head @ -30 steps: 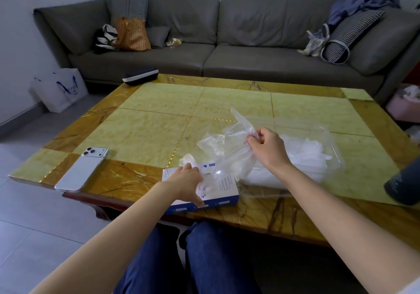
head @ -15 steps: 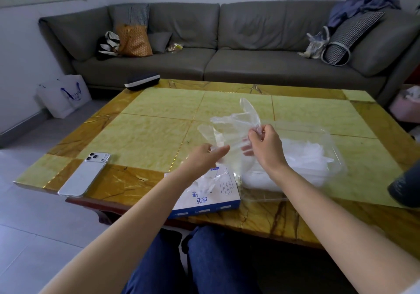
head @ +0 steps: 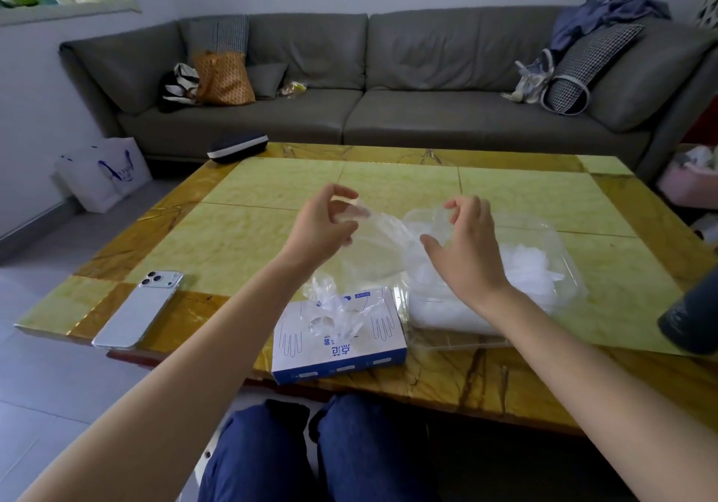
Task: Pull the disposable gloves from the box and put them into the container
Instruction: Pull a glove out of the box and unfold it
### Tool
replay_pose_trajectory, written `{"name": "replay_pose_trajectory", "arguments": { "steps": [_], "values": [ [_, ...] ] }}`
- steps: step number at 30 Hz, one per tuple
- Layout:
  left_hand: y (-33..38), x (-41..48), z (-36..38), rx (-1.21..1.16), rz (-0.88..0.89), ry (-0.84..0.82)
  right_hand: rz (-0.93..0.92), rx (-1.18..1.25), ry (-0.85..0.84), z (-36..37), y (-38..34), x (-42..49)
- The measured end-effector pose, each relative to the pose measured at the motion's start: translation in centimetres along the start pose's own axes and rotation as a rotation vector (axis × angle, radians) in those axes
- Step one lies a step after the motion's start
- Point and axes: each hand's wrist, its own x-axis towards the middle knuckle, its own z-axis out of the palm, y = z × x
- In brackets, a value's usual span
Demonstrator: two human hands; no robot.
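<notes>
Both hands are working above the tabletop, between box and container. The left hand is pinching one end of a clear glove between thumb and fingertips. The right hand is curling its fingers on the other end, thumb spread; the exact contact is hard to read through the film. The glove is hanging stretched between them, probably being spread flat so it lies neatly rather than balled up.

The container is sitting just right of the box, touching or nearly touching it, so the carry is a short sideways move. A pile of white gloves is already lying inside, so the task looks well along. The next glove is poking up from the box slot, ready for a pull. The box is lying at the near tabletop edge, within easy reach.

The phone is lying well to the left, out of the way.

The film is thin and clingy, so it is likely sticking to fingers on release.
</notes>
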Motion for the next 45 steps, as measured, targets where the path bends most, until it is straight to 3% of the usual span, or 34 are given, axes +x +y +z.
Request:
{"name": "replay_pose_trajectory", "arguments": {
  "steps": [2, 5, 8, 10, 16, 21, 24, 27, 32, 34, 37, 39, 41, 43, 45],
  "values": [
    [1.2, 0.5, -0.3, 0.078, 0.07, -0.065, -0.181, -0.093, 0.055, -1.3, -1.1, 1.1],
    [3.0, 1.0, -0.4, 0.192, 0.183, -0.202, -0.318, -0.009, -0.15, -2.9, -2.9, 2.6],
    [4.3, 1.2, -0.4, 0.162, 0.223, -0.29, -0.313, 0.058, -0.395, -3.2, -3.7, 3.8],
    [4.5, 1.2, -0.5, 0.135, 0.237, -0.278, -0.279, 0.016, -0.455, -3.3, -3.6, 4.4],
    [2.6, -0.1, -0.2, 0.059, 0.055, -0.348, -0.077, 0.187, -0.466, -3.9, -1.8, 5.1],
    [0.3, 0.8, 1.0, 0.193, -0.029, -0.227, 0.004, 0.156, -0.429, -4.9, 0.3, 5.6],
    [0.1, 2.5, 1.6, 0.293, -0.03, -0.068, 0.008, 0.124, -0.356, -5.4, 1.1, 6.1],
    [1.8, 3.9, 2.6, 0.267, 0.046, -0.106, -0.044, 0.127, -0.329, -6.2, 1.8, 6.7],
    [4.9, 6.0, 6.0, 0.386, 0.271, -0.324, -0.088, -0.026, -0.482, -7.1, 3.0, 7.5],
    [5.4, 6.8, 7.3, 0.412, 0.335, -0.272, -0.061, -0.091, -0.501, -7.4, 3.9, 7.9],
    [6.3, 8.1, 8.7, 0.393, 0.414, -0.071, -0.073, -0.107, -0.225, -8.3, 4.9, 8.5],
    [7.6, 8.4, 9.0, 0.279, 0.457, 0.051, -0.194, -0.091, 0.103, -9.1, 5.1, 8.7],
    [8.6, 8.2, 9.1, 0.135, 0.497, 0.135, -0.337, -0.109, 0.314, -9.9, 5.2, 8.2],
    [8.3, 7.7, 9.2, 0.087, 0.547, 0.136, -0.426, -0.147, 0.336, -9.6, 5.3, 7.0],
    [6.4, 7.3, 9.5, 0.15, 0.563, 0.065, -0.49, -0.186, 0.242, -8.6, 5.7, 5.3]
  ]
}}
